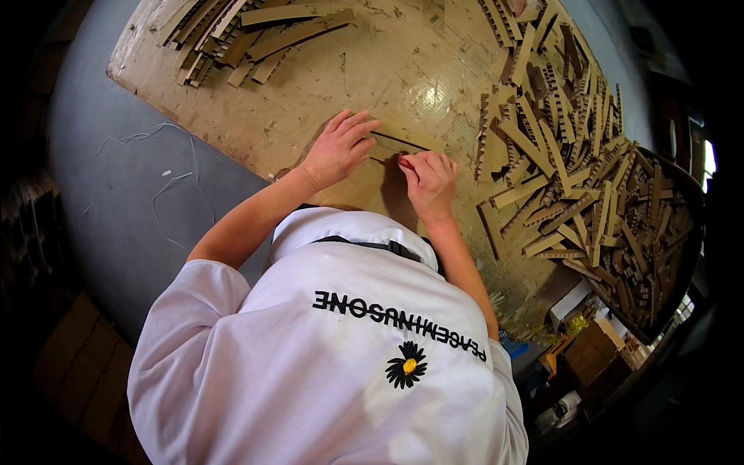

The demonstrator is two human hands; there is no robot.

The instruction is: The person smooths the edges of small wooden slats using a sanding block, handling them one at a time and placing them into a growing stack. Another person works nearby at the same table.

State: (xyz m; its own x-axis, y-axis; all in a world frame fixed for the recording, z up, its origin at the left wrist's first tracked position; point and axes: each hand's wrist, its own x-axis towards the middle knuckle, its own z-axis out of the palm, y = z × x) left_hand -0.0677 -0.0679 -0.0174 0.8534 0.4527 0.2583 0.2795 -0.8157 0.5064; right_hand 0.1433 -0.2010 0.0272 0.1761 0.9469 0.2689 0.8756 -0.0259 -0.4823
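A tan cardboard strip (415, 140) lies on the worn tabletop in front of me, dark along its long edge. My left hand (341, 149) rests at the strip's left end, fingers stretched out and slightly apart, palm down. At the strip's near right side, my right hand (431, 177) is closed, thumb and fingers pinching a small red object (404, 161). Most of that object is hidden by the fingers, so its kind cannot be made out. A dark shadow falls on the table between the two hands.
Cardboard strips (287, 31) lie stacked at the far left of the tabletop (387, 70). A large heap of loose strips (558, 155) covers the right side and runs into a dark container (686, 256). Thin white strings (182, 178) lie on the grey floor at left; boxes (593, 353) stand lower right.
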